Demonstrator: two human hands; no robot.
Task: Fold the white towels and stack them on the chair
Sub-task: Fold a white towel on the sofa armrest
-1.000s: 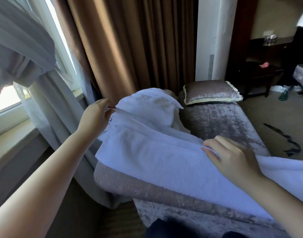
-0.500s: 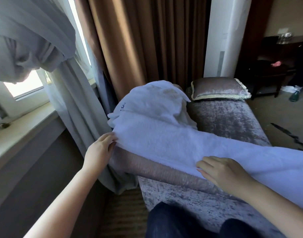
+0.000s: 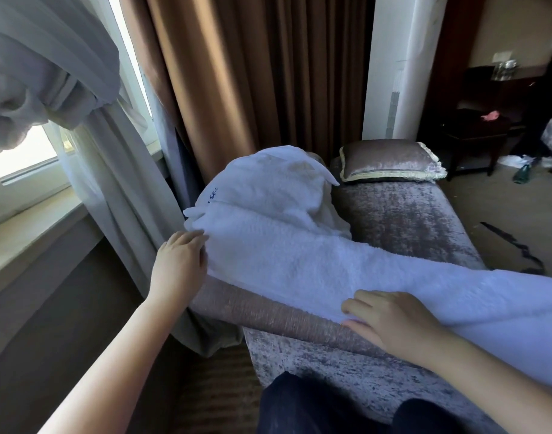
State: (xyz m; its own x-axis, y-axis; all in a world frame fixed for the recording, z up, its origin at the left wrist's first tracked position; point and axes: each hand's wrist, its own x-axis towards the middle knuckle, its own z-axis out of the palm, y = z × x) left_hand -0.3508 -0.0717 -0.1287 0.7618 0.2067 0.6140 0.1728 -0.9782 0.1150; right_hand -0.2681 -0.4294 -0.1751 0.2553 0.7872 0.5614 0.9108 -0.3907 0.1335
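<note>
The towel [image 3: 299, 261], thick looped terry, lies as a long band across the crushed-velvet chair [image 3: 409, 220], long axis running from the left edge toward the near right. The left grip [image 3: 179, 264] touches its left end; whether it is grasping cannot be told. The right grip [image 3: 390, 321], released, presses flat on its near edge.

The only view comes from a wide-angle camera on the person's head, facing forward and down, close above the long grey-mauve velvet chair [image 3: 409, 233], which runs from bottom centre toward the upper right of the frame. Two bare forearms [image 3: 112, 355] enter from the lower corners. The dim room [image 3: 503, 89] at far upper right seems well off.
</note>
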